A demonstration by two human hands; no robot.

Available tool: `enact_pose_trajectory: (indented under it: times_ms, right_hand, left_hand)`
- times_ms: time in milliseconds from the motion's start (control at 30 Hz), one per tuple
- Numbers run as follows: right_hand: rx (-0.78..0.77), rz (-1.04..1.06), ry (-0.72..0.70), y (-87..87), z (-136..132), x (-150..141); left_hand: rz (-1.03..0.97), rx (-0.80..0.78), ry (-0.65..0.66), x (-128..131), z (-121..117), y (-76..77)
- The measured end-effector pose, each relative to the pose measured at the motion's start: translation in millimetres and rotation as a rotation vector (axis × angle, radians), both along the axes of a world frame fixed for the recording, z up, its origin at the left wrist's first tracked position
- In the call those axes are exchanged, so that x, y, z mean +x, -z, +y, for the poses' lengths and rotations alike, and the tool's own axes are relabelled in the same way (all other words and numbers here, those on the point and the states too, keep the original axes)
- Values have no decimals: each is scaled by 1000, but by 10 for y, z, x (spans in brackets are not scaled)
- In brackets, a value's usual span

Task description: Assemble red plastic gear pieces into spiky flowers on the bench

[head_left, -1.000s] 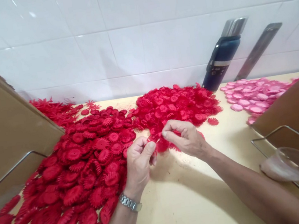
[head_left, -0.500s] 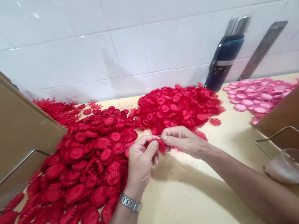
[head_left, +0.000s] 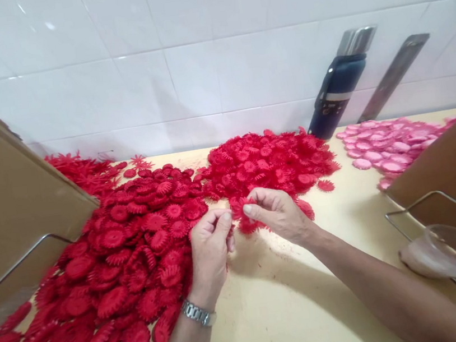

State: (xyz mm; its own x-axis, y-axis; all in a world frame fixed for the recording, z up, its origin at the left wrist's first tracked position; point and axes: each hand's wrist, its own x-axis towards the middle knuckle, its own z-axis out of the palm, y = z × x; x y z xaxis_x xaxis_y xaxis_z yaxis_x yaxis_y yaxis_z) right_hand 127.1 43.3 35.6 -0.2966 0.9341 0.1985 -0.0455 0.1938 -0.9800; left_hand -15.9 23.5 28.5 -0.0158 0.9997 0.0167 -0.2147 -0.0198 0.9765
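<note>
Between my hands is a small red toothed flower disc (head_left: pixel 238 208), its material not clear. My right hand (head_left: pixel 283 217) pinches its right side between thumb and forefinger. At its left edge, my left hand (head_left: pixel 210 244) is closed in a pinch, thumb against forefinger; the exact contact is too small to make out. A metal-band watch is on the left wrist. Behind the hands lies a heap of red fringed discs (head_left: pixel 269 159). A larger pile of thicker red flower discs (head_left: pixel 139 263) spreads beside my left forearm.
Cardboard panels stand at left (head_left: pixel 9 185) and right (head_left: pixel 448 168). A dark blue bottle (head_left: pixel 338 84) and a metal strip (head_left: pixel 397 76) lean towards the tiled wall. Pink discs (head_left: pixel 389 142) lie at right, near a wire frame and a clear plastic cup (head_left: pixel 455 252).
My hands have drawn slightly apart, and the red disc between them now shows more openly. The whole view has shifted a little.
</note>
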Motion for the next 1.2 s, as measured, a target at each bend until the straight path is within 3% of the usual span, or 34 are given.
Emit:
enact_pose_trajectory:
  times_ms: [200, 433, 533, 633, 700, 767, 867, 967, 1100, 1200]
  right_hand:
    - [78, -117, 82, 19, -1, 4]
    - [-67, 66, -127, 108, 15, -33]
    - [-93, 122, -112, 117, 12, -57]
    - [-23, 170, 25, 84, 15, -32]
    - [33, 167, 134, 49, 24, 10]
    - [60, 120, 171, 12, 27, 41]
    - [45, 36, 83, -21, -3, 11]
    - [-77, 15, -8, 12, -66, -108]
    - [-296, 145, -75, 119, -143, -294]
    - [-363, 283, -24, 148, -185, -398]
  left_hand:
    - [87, 79, -85, -46, 4, -10]
    - [281, 179, 63, 16, -54, -35]
    - [111, 106, 27, 26, -50, -15]
    - [-122, -2, -141, -27, 4, -40]
    - [-198, -15, -261, -76, 49, -75]
    - [-211, -6, -287, -100, 75, -96]
    - [-102, 1, -182, -57, 59, -66]
    - [129, 55, -101, 28, 10, 13]
    - [410, 208, -174, 99, -42, 92]
    - [539, 249, -258, 128, -72, 111]
